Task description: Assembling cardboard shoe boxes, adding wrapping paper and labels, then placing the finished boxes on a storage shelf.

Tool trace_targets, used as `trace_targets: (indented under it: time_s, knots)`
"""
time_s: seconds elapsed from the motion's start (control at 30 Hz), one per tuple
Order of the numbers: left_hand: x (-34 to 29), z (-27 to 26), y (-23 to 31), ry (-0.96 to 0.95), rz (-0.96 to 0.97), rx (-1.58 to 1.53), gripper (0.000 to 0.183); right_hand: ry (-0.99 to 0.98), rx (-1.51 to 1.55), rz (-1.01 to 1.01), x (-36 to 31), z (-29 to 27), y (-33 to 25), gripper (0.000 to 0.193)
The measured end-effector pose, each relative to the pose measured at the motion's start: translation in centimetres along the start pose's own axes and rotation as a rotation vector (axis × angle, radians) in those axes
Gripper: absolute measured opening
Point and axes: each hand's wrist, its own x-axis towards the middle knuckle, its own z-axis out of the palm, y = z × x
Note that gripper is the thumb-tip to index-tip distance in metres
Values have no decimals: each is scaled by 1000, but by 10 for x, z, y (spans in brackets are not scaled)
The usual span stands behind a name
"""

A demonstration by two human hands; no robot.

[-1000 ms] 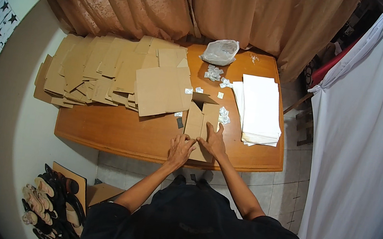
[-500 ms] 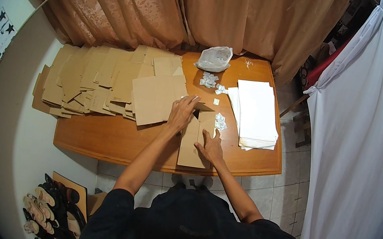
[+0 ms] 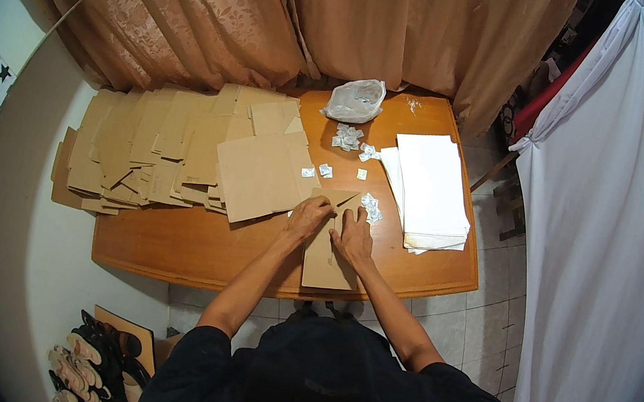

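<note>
In front of me on the wooden table lies a brown cardboard box point(image 3: 326, 274), long and fairly flat, its near end close to the table's front edge. My left hand point(image 3: 309, 219) is closed on the box's left side near the far end, fingers curled at a folded flap point(image 3: 348, 198). Opposite it, my right hand point(image 3: 355, 240) grips the right side, fingertips by the same flap and thumb toward the middle seam. The flap's far part tilts slightly, leaving a narrow dark gap. Small white packets point(image 3: 371, 208) lie just past the box's far right corner.
Overlapping cardboard sheets point(image 3: 260, 172) cover the left of the table point(image 3: 168, 241). White paper sheets point(image 3: 432, 192) are stacked at right. At the back sit a clear plastic bag point(image 3: 355, 100) and a heap of small packets point(image 3: 346, 137). Shoes point(image 3: 81, 365) stand at lower left.
The raised flap at the box's far end has come down nearly flat. My left hand has moved nearer and lower, uncovering small packets beside the cardboard sheets; my right hand has shifted slightly farther up the box.
</note>
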Motion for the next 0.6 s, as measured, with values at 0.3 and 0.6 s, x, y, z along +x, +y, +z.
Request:
trace_targets:
  time_s: [0.3, 0.6]
  knots:
    - [-11, 15, -7, -65, -55, 46, 18, 26, 19, -47, -2, 7, 6, 54]
    - [-16, 16, -8, -89, -86, 53, 18, -48, 38, -1, 1, 6, 7, 58]
